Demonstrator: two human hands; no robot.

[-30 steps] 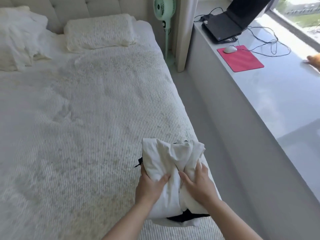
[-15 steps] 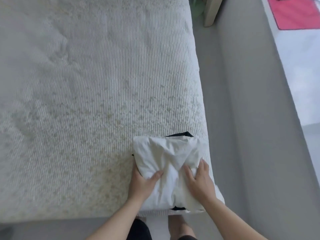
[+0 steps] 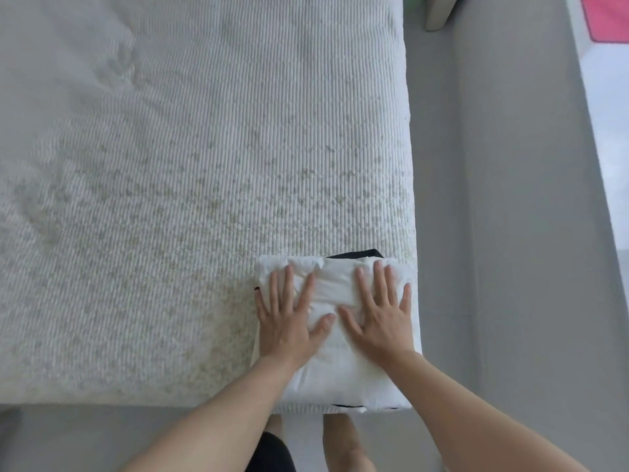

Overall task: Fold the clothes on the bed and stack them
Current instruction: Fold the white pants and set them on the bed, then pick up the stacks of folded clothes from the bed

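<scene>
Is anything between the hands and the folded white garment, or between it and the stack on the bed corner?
Nothing visible. The left hand and right hand press flat, fingers spread, straight on the white garment. It already lies on top of a dark garment at the bed corner.

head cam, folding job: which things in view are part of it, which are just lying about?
Part of the job:
- white folded garment, on top of the stack
- black garment underneath, edge showing
- left hand and right hand, pressing flat on the stack
- bed

Lying about:
- pink mat, top right
- floor beside the bed
</scene>
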